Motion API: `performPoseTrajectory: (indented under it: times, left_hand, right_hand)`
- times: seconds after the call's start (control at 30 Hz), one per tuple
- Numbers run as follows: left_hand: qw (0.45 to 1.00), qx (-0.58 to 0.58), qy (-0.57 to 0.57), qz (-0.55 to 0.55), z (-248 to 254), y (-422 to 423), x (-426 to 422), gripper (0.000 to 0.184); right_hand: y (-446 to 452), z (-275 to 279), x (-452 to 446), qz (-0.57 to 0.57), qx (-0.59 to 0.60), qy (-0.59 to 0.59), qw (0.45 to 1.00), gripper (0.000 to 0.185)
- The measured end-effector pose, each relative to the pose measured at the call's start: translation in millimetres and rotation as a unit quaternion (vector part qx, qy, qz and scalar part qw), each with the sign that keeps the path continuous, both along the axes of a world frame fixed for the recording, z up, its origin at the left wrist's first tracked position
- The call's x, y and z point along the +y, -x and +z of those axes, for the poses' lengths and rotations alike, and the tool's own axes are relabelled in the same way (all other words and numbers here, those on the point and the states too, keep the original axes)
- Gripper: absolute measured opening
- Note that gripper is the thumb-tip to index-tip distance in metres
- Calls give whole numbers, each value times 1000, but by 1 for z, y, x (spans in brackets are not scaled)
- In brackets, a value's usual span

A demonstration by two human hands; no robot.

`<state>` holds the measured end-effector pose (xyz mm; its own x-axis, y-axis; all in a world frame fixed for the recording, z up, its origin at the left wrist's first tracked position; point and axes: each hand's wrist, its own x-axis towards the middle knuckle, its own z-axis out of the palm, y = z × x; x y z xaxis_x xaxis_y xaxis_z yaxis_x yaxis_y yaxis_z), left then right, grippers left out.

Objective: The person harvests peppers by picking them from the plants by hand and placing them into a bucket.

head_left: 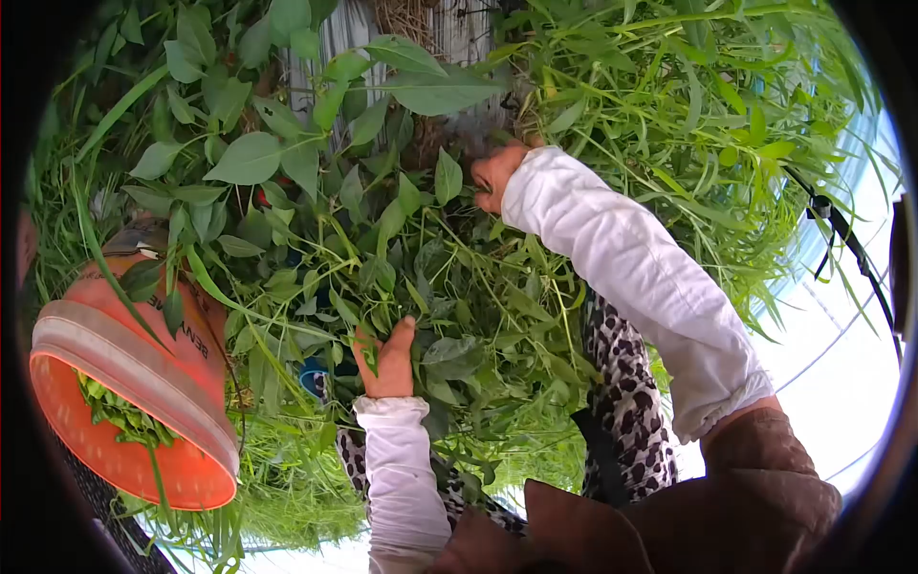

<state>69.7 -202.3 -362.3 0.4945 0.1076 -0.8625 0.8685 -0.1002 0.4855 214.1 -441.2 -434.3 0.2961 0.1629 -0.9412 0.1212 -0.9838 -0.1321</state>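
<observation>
Broad-leaved green plants (382, 239) fill the middle of the view. Low at the centre, my left hand (387, 362) is among the stems, thumb raised and a small piece of green in front of its fingers; part of the hand is hidden by leaves, so its grip cannot be made out. Farther up, my right hand (497, 177) reaches in at the plants' right side, fingers curled, their tips and anything in them hidden. An orange bucket (134, 383) on the left is tilted with its mouth toward me and holds green pods or leaves (122, 411).
Long narrow-leaved grass (669, 124) grows thickly on the right. Pale plastic sheeting (330, 48) shows on the ground at the top. A black cable (856, 249) hangs before white film at the right. My legs in spotted trousers (626, 411) are below the plants.
</observation>
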Motion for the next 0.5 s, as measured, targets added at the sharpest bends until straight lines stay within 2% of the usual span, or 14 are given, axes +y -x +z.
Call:
performPoseTrajectory:
  times: [0.03, 0.1, 0.13, 0.17, 0.23, 0.3, 0.33, 0.47, 0.5]
  left_hand:
    - [999, 29, -2, 36, 4, -6, -2, 34]
    - [999, 27, 3, 47, 3, -8, -4, 34]
    - [998, 24, 7, 57, 3, -9, -4, 34]
    - [998, 25, 8, 55, 3, -10, -5, 34]
    - [993, 60, 18, 96, 4, -13, -5, 35]
    - [988, 75, 29, 132, 6, -18, -7, 36]
    - [981, 90, 40, 169, 7, -19, -8, 37]
    - [970, 106, 87, 202, -1, -7, -6, 37]
    - [971, 95, 84, 202, 3, -14, -8, 37]
  right_hand:
    - [7, 9, 4, 0, 2, 1, 1000, 33]
    - [18, 22, 9, -6, -102, -42, 994, 31]
    - [26, 18, 8, -34, -108, -91, 989, 32]
    - [33, 12, 9, -36, -108, -89, 990, 32]
    - [41, 4, 15, -160, -34, -122, 979, 34]
    - [43, 3, 13, -142, -55, -127, 980, 37]
    - [40, 2, 11, -158, -31, -141, 977, 37]
    - [29, 22, -3, -196, 18, -146, 970, 37]
    - [29, 26, -3, -200, -19, -151, 968, 36]
